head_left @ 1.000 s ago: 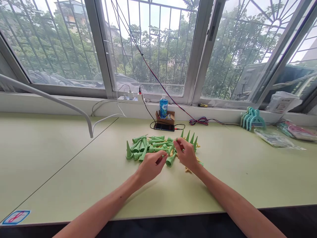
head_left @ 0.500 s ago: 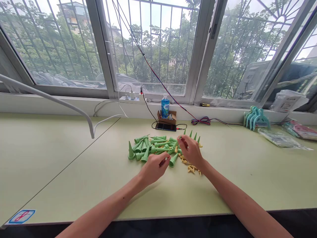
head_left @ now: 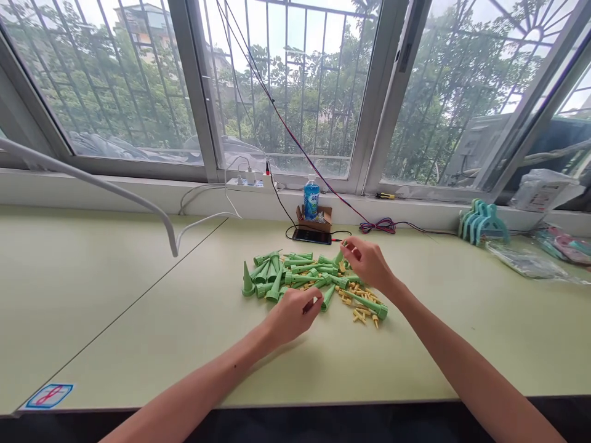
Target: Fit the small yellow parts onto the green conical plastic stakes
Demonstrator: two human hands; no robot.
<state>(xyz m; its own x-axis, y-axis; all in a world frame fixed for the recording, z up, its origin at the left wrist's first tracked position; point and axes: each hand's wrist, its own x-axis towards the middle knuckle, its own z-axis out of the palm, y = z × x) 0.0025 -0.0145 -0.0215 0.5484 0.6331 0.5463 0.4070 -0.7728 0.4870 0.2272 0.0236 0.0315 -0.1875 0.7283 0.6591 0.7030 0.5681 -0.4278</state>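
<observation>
the right hand pinches a green plastic spike near its pointed top; the spike stands roughly upright just left of the fingertips, at the right side of the heap of green spikes. i cannot tell whether its base touches the table. the left hand has its thumb and fingers drawn together on the side of the heap toward the table's near edge; i cannot tell whether anything is between them. a tilted spike lies just beyond its fingertips, partly hidden. another, the outlying spike, lies on its side nearer the table's near edge than the right hand, among yellow plastic connectors. at the heap's left end an upright spike stands on its wide base. toward the table's far edge are a black phone and a cardboard box holding a blue bottle; teal hangers sit farther right along that edge.
</observation>
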